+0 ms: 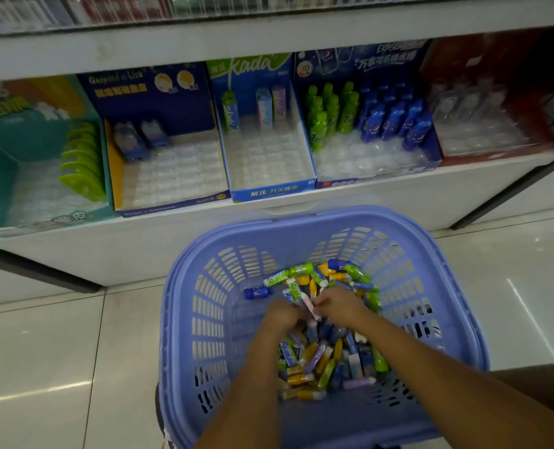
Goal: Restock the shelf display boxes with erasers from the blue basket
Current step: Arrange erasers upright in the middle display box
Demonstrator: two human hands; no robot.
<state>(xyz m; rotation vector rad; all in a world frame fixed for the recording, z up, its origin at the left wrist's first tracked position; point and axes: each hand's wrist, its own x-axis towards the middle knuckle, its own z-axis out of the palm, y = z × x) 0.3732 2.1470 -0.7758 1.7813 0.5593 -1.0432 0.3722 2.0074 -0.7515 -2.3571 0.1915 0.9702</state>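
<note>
Where the hands [282,316] [338,305] meet, erasers [321,361] lie heaped.

in the blue basket [301,218] the left hand [280,315] lies curled among loose erasers [327,361], the right hand [339,304] at its two o'clock pinches a pink eraser [311,307], and display boxes [271,191] line the shelf [382,196] at twelve o'clock

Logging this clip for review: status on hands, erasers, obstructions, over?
Left hand curled in the eraser pile, grip unclear. Right hand pinches pink eraser. Blue basket well stocked, display boxes part empty. Nothing in the way.
</note>
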